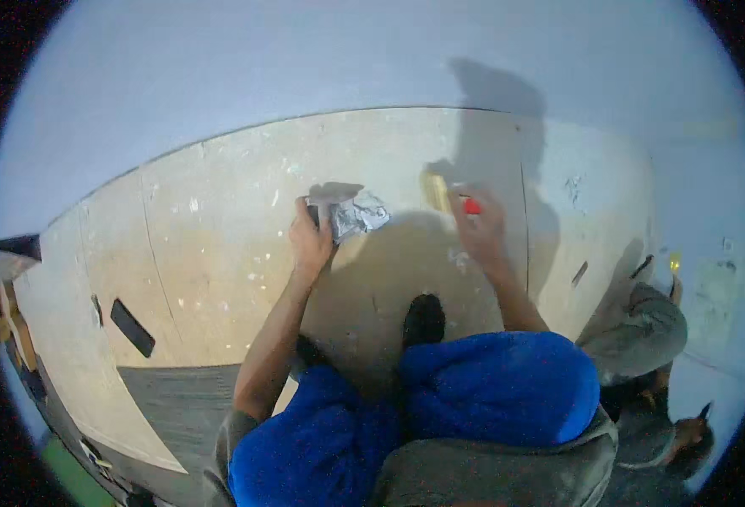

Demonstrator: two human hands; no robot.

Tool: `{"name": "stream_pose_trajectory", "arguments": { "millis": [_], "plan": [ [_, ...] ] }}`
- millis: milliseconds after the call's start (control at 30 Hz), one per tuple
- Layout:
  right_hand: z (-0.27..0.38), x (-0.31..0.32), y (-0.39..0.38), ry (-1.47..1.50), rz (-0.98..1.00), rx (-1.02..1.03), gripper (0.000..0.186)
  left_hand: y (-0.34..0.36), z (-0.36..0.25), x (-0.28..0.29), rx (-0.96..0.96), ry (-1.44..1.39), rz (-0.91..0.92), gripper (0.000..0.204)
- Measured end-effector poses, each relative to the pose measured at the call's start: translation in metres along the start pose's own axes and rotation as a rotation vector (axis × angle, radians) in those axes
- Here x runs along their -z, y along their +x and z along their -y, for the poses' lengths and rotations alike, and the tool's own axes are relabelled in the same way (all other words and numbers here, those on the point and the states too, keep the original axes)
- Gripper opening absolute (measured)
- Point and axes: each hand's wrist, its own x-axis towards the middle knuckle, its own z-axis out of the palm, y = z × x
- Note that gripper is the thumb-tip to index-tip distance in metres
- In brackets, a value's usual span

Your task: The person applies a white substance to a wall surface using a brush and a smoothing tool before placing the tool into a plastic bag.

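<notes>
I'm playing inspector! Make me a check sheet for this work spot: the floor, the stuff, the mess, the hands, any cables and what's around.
Surface: pale floor with thin seams and scattered white spots.
Job's things: crumpled silver foil; a pale yellow piece, too blurred to name; a red patch by the right fingers.
Clutter: a dark flat slab, phone-like, and a grey mat, both on the left.
Hands: left hand grips the foil; right hand seems to hold the yellow piece.
Cables: nothing seen.
Surroundings: pale blue area beyond the floor; another person in grey on the right.
</notes>
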Motion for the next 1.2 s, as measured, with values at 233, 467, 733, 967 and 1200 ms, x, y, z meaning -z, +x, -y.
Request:
{"name": "stream_pose_trajectory", "arguments": {
  "millis": [233, 467, 733, 967, 1200],
  "plan": [
    [0.002, -0.040, -0.022, -0.220, 0.078, 0.128, 0.018, 0.003, -0.014, 0.006, 0.104, 0.015, 0.094, 0.034],
    [0.019, -0.064, -0.018, -0.195, 0.067, 0.194, 0.017, 0.006, -0.014, 0.006, 0.030, 0.060, 0.087, 0.035],
    [0.037, -0.092, -0.024, -0.053, 0.099, 0.138, 0.011, 0.007, -0.020, 0.004, -0.035, 0.040, 0.082, 0.033],
    [0.046, -0.110, -0.024, 0.026, 0.126, 0.412, 0.014, 0.006, -0.017, 0.000, -0.001, 0.025, 0.097, 0.034],
    [0.053, -0.103, -0.025, 0.107, 0.280, 0.297, 0.014, 0.004, -0.020, -0.001, 0.024, -0.035, 0.080, 0.035]
  ]
}}
